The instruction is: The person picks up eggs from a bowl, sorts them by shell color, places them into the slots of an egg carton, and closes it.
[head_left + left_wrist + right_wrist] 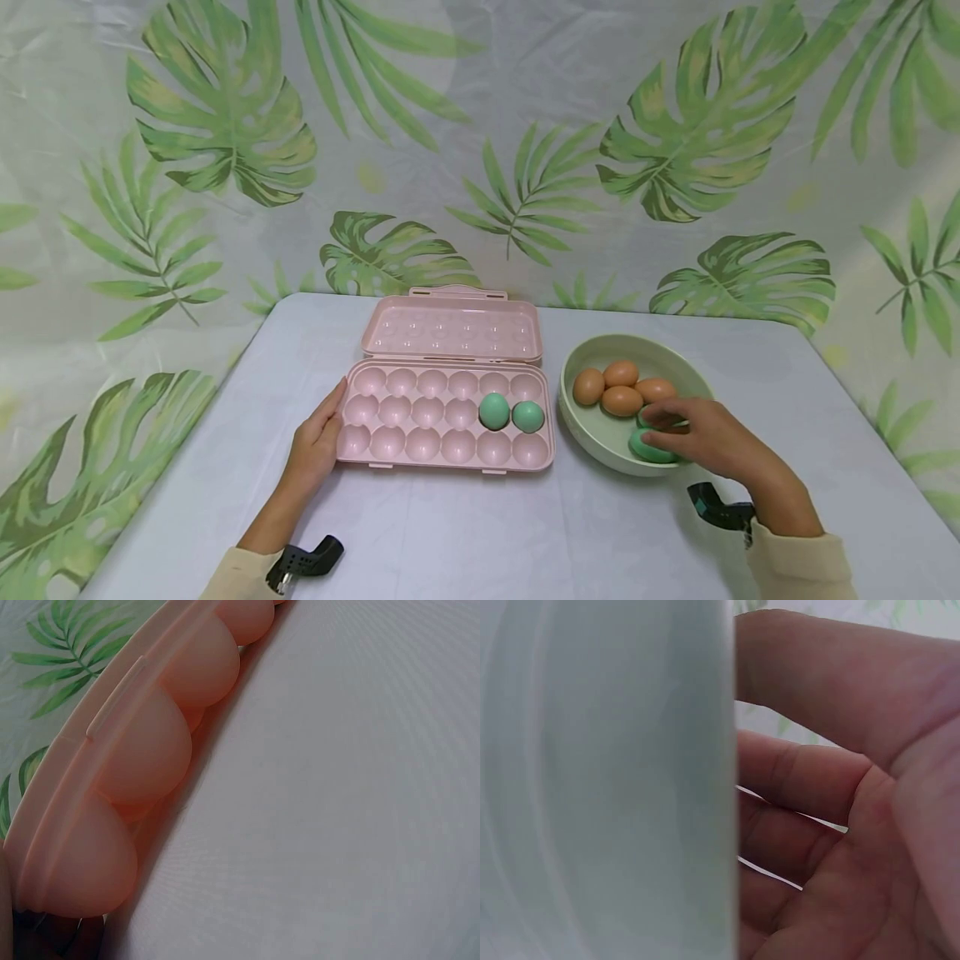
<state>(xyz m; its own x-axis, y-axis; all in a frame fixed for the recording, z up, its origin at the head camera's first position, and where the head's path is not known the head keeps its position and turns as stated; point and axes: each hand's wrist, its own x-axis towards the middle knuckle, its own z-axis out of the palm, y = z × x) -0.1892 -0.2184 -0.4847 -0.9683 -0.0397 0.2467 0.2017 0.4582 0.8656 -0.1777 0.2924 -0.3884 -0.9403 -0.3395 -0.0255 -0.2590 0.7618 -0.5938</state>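
Observation:
My left hand (318,442) grips the left edge of a pink egg box (442,458), its thumb along the rim; in the left wrist view, fingers (64,934) show under the box's rounded cups. Two green eggs (494,411) sit side by side in the middle row, toward the right. Over the near right rim of a pale green bowl (600,446) reaches my right hand (712,433), thumb and fingers apart beside green eggs (651,447) that it partly covers. In the right wrist view the bowl wall (615,780) hides the fingertips.
Several brown eggs (622,401) lie together in the bowl's far left part. The box's lid (453,325) is folded back behind the cups. A white cloth (465,533) covers the table, and a leaf-patterned curtain (525,75) hangs behind it.

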